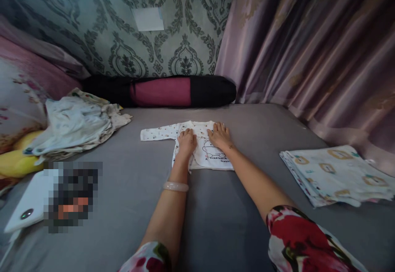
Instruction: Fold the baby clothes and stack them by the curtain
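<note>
One flat, long-sleeved fabric shirt (200, 150)

On the shirt (200, 150), below the outlined animal (212, 148), reads roughly as "A road bach", with the second word's first letter blurred. Just beneath, in the same dark print, reads as "trave", then runs out of sight behind the right forearm (254, 177).

Two grips show, one left-hand grip (187, 140) and one right-hand grip (219, 136), with one pale bangle (175, 186) and two floral sleeves (296, 235). There is one printed baby shirt (202, 147). Also one rumpled clothes heap (80, 119) and one folded cloth stack (336, 173), their pieces uncountable; one black-and-maroon bolster (160, 92); one white device (32, 198); one white wall plate (149, 19); one bed (123, 206).
</note>
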Tool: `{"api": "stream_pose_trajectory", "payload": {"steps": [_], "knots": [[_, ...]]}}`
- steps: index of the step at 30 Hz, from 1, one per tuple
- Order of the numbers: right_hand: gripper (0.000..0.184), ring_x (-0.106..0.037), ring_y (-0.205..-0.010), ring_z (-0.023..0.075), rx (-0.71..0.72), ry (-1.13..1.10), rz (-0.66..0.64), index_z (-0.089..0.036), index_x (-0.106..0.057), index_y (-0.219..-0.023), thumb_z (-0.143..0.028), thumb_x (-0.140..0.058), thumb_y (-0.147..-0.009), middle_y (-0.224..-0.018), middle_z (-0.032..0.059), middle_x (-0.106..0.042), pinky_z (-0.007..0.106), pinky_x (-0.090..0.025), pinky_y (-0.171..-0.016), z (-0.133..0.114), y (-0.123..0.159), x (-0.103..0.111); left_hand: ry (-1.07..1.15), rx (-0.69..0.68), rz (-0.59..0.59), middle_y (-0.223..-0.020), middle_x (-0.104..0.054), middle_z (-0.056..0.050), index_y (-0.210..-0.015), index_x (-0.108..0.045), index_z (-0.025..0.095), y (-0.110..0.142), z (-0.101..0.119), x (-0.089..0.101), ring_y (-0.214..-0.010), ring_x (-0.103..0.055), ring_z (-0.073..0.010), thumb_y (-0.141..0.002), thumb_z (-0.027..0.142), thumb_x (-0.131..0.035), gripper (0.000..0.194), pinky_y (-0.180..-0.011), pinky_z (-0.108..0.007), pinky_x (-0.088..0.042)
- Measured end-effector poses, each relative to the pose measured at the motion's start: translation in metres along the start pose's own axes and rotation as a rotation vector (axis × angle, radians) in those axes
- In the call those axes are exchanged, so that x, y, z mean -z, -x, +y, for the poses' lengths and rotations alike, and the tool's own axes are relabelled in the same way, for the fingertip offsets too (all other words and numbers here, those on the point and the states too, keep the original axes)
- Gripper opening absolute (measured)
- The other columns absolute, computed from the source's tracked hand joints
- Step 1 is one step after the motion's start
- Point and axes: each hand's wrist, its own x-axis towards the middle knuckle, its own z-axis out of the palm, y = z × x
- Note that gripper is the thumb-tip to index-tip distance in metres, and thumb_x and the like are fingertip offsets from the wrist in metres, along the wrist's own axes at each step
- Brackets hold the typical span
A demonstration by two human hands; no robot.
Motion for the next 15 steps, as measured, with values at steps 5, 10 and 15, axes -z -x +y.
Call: {"api": "stream_pose_trajectory", "payload": {"steps": [5, 10, 15], "knots": [[0.066, -0.019, -0.144, 0.0334, -0.023, -0.004, -0.045, -0.003, -0.033, -0.147, -0.046, -0.024, -0.099, -0.155, 0.0221, -0.027, 0.053, -0.012, -0.114, 0.002, -0.006, 0.000, 0.209, 0.023, 0.058, -0.118, -0.064, -0.017, -0.115, -0.063, 0.013, -0.010, -0.016, 0.013, -0.112, -0.058, -0.0271, -0.086, 0.021, -0.053, 0.032, -0.100, -0.038, -0.042], [0.057, -0.023, -0.143, 0.0337, 0.046, 0.022, 0.009, -0.005, -0.039, -0.145, -0.037, -0.031, -0.098, -0.153, 0.0229, -0.032, 0.054, -0.011, -0.114, -0.010, -0.008, 0.009, 0.294, 0.256, 0.170, -0.105, -0.069, -0.017, -0.108, -0.068, 0.011, -0.014, -0.029, 0.036, -0.098, -0.064, -0.0279, -0.088, 0.027, -0.052, 0.031, -0.091, -0.038, -0.046], [0.057, -0.019, -0.146, 0.0285, 0.257, -0.065, -0.016, -0.007, -0.035, -0.148, -0.036, -0.024, -0.100, -0.157, 0.0176, -0.028, 0.050, -0.007, -0.117, -0.051, 0.000, 0.015, 0.294, 0.408, 0.348, -0.097, -0.069, -0.018, -0.102, -0.069, 0.011, -0.009, -0.060, 0.054, -0.098, -0.063, -0.0295, -0.088, 0.028, -0.046, 0.031, -0.089, -0.041, -0.045]]}}
